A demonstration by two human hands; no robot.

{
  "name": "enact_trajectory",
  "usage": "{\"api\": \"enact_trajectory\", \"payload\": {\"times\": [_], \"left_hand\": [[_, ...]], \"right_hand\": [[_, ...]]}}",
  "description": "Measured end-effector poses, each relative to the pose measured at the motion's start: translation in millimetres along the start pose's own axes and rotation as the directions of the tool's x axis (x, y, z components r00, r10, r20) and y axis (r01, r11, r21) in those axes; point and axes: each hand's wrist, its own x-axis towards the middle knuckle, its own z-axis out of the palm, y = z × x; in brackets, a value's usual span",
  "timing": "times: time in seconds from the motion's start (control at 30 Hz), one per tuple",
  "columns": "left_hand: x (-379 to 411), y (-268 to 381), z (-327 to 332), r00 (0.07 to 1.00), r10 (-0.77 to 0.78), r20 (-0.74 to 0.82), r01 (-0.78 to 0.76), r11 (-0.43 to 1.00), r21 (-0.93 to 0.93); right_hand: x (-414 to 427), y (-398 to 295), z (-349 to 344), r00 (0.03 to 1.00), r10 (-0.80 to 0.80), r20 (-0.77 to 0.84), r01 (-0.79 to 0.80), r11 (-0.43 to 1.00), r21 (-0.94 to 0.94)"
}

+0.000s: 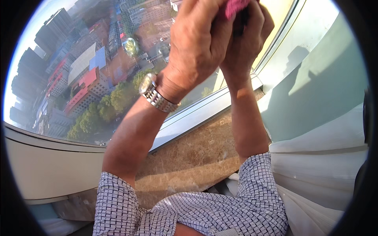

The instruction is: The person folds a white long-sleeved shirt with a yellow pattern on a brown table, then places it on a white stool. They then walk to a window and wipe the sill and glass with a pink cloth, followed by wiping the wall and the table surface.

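Observation:
At the top edge, my left hand (196, 44) and my right hand (246, 50) are raised close together before a window pane (156, 35). A fuzzy pink cloth (236, 8) is bunched between them, partly cut off by the picture's edge. Just below the cloth, a dark object (241, 22) shows against the inside of my right hand; its kind is not clear. The fingertips of both hands are hidden or out of the frame. A metal-band wristwatch (159, 98) is on my left wrist.
A brown marble windowsill (192, 144) runs below the pale window frame (192, 118). To the right are a light green wall (319, 88) and white curtains (319, 165). Outside, far below, stand buildings (85, 85) and trees (118, 97). A cream panel (53, 171) borders the lower left.

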Motion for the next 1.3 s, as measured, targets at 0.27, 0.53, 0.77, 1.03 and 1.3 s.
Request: {"api": "enact_trajectory", "payload": {"times": [0.27,0.53,0.77,1.03,1.3], "left_hand": [[-207.9,23.1,8.4,0.751,-0.385,0.536,0.457,0.890,-0.001],[-197.6,11.5,28.3,0.723,-0.374,0.581,0.477,0.879,-0.028],[-2.2,-26.4,116.3,0.968,-0.116,0.224,0.169,0.957,-0.236],[-55.4,-16.5,147.1,0.965,-0.222,0.143,0.253,0.932,-0.259],[-162.0,6.6,123.9,0.784,-0.483,0.390,0.571,0.807,-0.150]], "right_hand": [[-280.2,0.6,-68.9,0.741,0.659,0.133,-0.632,0.750,-0.196],[-260.3,14.2,-57.3,0.603,0.786,0.138,-0.797,0.590,0.124],[-15.1,91.7,-21.6,0.996,-0.006,0.088,0.025,0.975,-0.222],[-74.0,111.3,-27.9,0.995,0.091,0.043,-0.076,0.963,-0.259],[-208.5,87.8,-72.1,0.916,0.401,0.029,-0.378,0.885,-0.273]]}}
